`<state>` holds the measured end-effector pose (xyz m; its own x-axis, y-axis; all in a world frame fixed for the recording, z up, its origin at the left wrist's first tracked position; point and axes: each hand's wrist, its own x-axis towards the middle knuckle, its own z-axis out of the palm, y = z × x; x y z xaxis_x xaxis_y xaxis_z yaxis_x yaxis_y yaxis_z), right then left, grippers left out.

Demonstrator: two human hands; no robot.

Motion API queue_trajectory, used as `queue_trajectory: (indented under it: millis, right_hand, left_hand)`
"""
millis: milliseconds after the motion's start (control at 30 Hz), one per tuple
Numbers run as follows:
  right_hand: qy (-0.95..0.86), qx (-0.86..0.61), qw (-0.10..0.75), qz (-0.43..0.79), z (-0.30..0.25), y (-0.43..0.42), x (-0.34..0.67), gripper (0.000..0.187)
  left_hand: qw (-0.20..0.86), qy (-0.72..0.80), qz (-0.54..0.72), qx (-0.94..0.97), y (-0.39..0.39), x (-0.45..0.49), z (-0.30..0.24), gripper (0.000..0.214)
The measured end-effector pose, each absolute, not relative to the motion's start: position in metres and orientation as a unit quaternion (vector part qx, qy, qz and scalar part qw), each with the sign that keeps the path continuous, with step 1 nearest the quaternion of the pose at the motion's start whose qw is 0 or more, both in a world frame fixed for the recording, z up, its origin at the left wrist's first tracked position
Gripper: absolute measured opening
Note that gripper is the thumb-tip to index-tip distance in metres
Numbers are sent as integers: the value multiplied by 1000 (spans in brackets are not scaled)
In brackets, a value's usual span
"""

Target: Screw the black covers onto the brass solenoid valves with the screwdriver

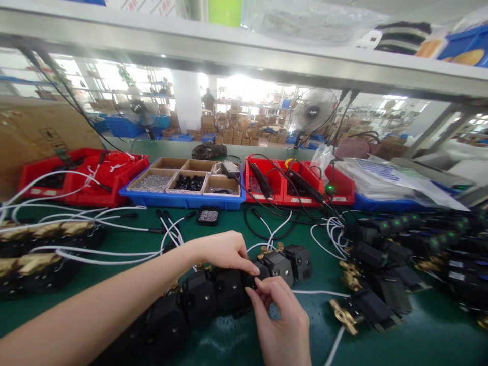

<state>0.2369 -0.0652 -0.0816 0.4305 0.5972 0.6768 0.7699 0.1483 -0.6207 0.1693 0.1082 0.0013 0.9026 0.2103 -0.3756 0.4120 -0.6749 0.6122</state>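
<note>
1. Left hand (226,251) arched over a row of black housings (231,290), fingertips pressed to it; whether that grip clamped anything, I couldn't tell!
2. Right hand (285,317) just beside, thumb and forefinger nearly together against the row, anything between them hidden!
3. The row lay on the green counter (381,351), directly beneath both grips!
4. Beyond the grips sat a blue tray (183,202); to their right, brass-fitted black units (375,305)!

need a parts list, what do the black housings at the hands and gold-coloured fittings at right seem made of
Black housings: probably moulded plastic, matte, judging by their even colour and soft sheen. Gold-coloured fittings: likely brass, perhaps plated metal, given their yellow metallic shine.
</note>
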Motion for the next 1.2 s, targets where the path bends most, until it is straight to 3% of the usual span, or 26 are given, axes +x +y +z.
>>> queue_trajectory:
  millis: [167, 433, 733, 967, 1200]
  right_hand:
    - [-562, -648, 506, -93, -79, -69, 243, 19]
    - [-532, -679, 483, -154, -80, -65, 239, 30]
    - [-498, -660, 551, -112, -96, -68, 233, 8]
    - [-544, -681, 458, -174, -82, -67, 234, 22]
    - [-558, -712, 380, -193, -89, -67, 235, 23]
  left_hand:
    - [366, 173, -136, 904, 108, 169, 1, 48]
    - [371, 178, -144, 900, 109, 169, 0, 46]
    - [372, 172, -148, 900, 109, 170, 2, 48]
    - [363, 177, -149, 903, 108, 171, 1, 48]
    - [359, 178, -140, 906, 106, 170, 3, 48]
